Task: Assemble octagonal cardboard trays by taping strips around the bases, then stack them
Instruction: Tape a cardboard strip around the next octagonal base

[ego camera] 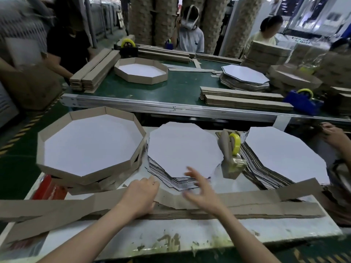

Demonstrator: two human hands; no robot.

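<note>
Step in hand, by my read: pick a base off the stack and start a new tray. L hand [140, 194] lies on the long cardboard strip [247, 198] at the front of the surface [171, 236], fingers bent over its far edge; can't tell if it pinches or just presses. R hand [199, 186] is wide, fingers spread, holding nothing, over the near edge of the middle stack of bases [184, 147]. To do it well: lift only the top sheet w/ a fingertip at a corner, since the edges below are ragged and two may come up together. Keep the strip pinned w/ the L hand so its folds stay lined up, and seat one base side against one strip panel before wrapping. Tape dispenser [234, 147] sits just right of that stack, in easy reach. Finished trays [60, 173] are stacked at the left, so the new one probably goes there.
</note>
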